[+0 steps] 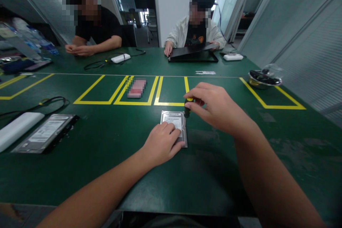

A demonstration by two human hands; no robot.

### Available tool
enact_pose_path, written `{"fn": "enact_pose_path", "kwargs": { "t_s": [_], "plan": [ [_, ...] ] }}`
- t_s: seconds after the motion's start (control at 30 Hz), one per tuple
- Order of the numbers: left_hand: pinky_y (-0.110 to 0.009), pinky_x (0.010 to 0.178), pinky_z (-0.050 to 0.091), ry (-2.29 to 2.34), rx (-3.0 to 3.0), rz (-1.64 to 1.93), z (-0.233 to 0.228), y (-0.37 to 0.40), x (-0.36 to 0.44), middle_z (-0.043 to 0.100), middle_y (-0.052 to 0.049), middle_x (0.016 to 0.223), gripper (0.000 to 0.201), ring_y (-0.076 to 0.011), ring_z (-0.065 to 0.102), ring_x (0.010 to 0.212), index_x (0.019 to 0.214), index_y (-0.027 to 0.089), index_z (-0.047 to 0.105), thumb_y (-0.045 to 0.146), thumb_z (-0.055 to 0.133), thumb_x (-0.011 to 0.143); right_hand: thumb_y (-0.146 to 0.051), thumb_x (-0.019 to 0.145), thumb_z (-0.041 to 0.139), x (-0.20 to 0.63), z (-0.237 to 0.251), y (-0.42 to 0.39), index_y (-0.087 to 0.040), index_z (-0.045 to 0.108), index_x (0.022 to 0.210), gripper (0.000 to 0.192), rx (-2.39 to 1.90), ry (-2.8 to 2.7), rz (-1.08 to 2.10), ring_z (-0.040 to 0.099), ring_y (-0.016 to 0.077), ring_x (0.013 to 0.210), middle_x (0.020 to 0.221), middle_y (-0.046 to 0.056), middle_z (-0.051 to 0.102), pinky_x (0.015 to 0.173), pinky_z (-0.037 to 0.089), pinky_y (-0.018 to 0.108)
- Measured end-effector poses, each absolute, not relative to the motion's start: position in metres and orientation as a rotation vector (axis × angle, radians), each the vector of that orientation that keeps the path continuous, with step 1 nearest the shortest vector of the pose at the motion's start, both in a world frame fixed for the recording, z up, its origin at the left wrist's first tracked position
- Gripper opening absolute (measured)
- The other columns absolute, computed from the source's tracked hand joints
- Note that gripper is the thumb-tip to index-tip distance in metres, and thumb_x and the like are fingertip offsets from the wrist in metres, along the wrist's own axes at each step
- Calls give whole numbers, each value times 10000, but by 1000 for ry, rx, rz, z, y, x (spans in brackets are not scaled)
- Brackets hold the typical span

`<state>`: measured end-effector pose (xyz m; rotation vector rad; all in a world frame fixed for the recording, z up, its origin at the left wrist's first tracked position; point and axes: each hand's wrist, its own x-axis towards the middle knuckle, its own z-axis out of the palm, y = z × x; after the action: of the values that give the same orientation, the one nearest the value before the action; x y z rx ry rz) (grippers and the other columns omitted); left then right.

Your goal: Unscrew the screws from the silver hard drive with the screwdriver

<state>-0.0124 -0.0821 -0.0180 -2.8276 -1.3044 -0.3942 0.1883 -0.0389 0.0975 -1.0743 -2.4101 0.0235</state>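
A small silver hard drive with a white label lies flat on the green table in front of me. My left hand rests over its lower left part, fingers bent across the label and thumb by the near right corner, holding it. In my right hand, thumb and fingers pinch a short screwdriver with a black and yellow handle. It stands upright at the drive's upper right corner. The screwdriver's tip and any screw beneath it cannot be made out.
A larger hard drive and a white power bank with a black cable lie left. Yellow tape marks boxes, one holding a pixelated pink item. A metal bowl stands right. Two people sit opposite, one handling a black panel.
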Motion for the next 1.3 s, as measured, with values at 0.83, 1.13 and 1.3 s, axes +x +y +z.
{"fn": "enact_pose_path", "kwargs": {
  "t_s": [0.83,1.13,1.3],
  "plan": [
    [-405,779,429,-1303,-2831,-422,-19,-81,-12,588,-94,970,318,-257,518,905,1012,175,640,455,505,944,-212,899,582,189,100,-40,-167,685,975,137,-1006,-2424,113,580,153,757,920,44,672,711,419,274],
    [-402,782,433,-1299,-2826,-426,-19,-81,-12,589,-96,974,318,-256,519,900,1014,176,642,457,512,940,-202,912,568,189,99,-39,-163,692,944,135,-1013,-2410,102,576,143,744,886,34,670,708,409,263],
    [-400,775,435,-1288,-2824,-421,-17,-82,-12,590,-98,959,314,-251,521,880,1012,172,644,449,515,939,-199,911,561,189,99,-40,-167,687,936,132,-1013,-2413,99,576,148,750,886,35,669,711,408,267]
  ]
}}
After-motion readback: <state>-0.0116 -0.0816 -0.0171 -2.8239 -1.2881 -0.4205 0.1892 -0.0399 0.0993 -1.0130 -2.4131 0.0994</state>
